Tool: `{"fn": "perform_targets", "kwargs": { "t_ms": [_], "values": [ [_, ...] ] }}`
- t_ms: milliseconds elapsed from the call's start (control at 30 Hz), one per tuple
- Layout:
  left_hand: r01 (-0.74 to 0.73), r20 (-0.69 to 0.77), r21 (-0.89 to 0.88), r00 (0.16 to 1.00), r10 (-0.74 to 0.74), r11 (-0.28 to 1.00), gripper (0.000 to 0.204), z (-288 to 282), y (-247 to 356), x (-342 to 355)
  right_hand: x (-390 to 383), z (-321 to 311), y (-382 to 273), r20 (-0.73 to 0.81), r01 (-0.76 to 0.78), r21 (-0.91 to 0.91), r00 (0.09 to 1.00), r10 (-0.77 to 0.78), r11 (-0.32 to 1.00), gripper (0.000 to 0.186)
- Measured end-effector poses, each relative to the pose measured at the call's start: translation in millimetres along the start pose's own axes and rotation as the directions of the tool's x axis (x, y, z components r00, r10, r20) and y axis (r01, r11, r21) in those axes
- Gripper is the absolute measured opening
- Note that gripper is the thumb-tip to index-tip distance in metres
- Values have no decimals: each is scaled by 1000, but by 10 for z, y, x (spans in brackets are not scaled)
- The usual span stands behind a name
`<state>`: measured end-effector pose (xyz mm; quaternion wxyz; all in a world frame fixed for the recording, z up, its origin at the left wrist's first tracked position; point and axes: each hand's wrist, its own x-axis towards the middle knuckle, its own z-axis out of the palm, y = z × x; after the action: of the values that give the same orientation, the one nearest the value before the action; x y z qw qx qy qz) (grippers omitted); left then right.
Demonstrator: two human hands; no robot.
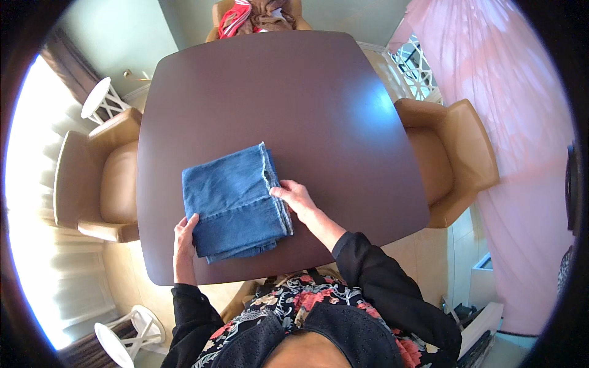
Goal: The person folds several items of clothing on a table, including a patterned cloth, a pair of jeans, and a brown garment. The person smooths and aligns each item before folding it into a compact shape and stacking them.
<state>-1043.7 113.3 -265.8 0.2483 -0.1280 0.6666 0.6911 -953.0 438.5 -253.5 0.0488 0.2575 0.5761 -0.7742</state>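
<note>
Folded blue jeans (233, 199) lie near the front edge of the dark brown table (276, 92), a little left of its middle. A frayed, pale hem runs down their right side, and a seam crosses the upper layer. My left hand (184, 239) grips the lower left edge, thumb on top and fingers partly hidden beside or under the cloth. At the right, my right hand (294, 196) holds the frayed edge, its thumb over the denim and the other fingers partly out of sight.
Tan armchairs stand at the left (101, 178) and right (451, 159) of the table. Another chair (300, 18) at the far side carries red and brown cloths (257, 15). Small white side tables (98, 98) stand at the left, and a pink curtain (497, 122) hangs at the right.
</note>
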Motion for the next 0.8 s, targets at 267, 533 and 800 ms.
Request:
{"fn": "perform_targets", "kwargs": {
  "t_ms": [267, 533, 800],
  "values": [
    [92, 167, 29, 981, -96, 995, 51, 38, 194, 142, 51, 274, 319, -76, -33, 77, 996, 39, 997, 56],
    [68, 279, 280, 949, -148, 958, 46, 89, 401, 573, -251, 440, 335, -280, 13, 217, 959, 49, 976, 52],
    [-82, 481, 261, 875, -56, 962, 48, 173, 480, 793, -498, 610, 206, -355, 153, 344, 934, -22, 926, 47]
  ]
}}
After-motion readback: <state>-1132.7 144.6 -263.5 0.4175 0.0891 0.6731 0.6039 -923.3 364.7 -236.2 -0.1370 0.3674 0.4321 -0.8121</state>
